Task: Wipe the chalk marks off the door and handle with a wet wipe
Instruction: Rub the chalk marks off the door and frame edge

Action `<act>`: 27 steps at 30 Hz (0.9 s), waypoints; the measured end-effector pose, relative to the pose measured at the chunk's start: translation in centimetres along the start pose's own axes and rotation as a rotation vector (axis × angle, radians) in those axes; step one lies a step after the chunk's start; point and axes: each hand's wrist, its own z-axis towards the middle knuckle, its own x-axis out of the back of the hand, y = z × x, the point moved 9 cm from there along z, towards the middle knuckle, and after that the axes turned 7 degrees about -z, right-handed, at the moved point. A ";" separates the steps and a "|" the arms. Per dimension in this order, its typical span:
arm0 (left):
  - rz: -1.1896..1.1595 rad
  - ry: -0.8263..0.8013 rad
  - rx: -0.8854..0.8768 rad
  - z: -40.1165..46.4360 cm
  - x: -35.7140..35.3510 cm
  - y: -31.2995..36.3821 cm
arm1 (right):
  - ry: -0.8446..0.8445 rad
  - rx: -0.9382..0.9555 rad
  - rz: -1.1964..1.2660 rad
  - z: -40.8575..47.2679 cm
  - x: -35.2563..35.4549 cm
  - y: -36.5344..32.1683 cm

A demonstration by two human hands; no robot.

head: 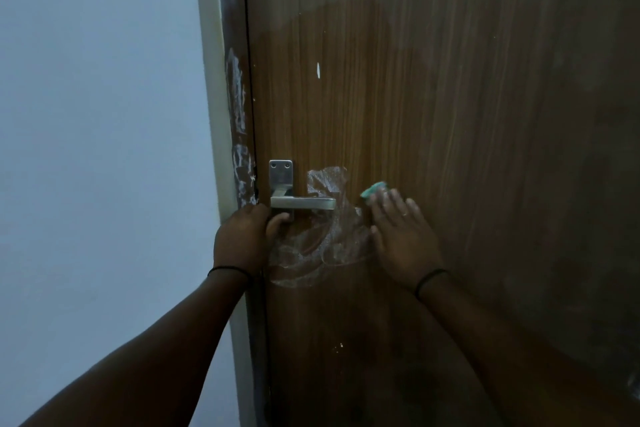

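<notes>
Wipe: crumpled teal wet wipe (372, 190), right of silver lever handle (303, 203), pressed to brown wooden door (450, 97) under right hand (401, 236)'s straight fingers.
Chalk: white smears (322, 246) below handle.
Left hand (242, 241): grips door edge.

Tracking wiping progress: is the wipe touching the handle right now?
Apart. The head view shows chalky door between the handle and the wipe under the right hand.

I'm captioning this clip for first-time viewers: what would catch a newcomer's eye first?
White chalk smears swirl over the door below and right of the handle, with more up the frame to its left. The right hand presses a green wipe flat on the door beside the smears, while the left hand grips the door's edge under the handle.
</notes>
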 end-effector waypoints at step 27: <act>0.056 -0.107 -0.239 5.9 1.7 5.7 | 0.100 0.384 -0.204 6.9 4.6 -2.7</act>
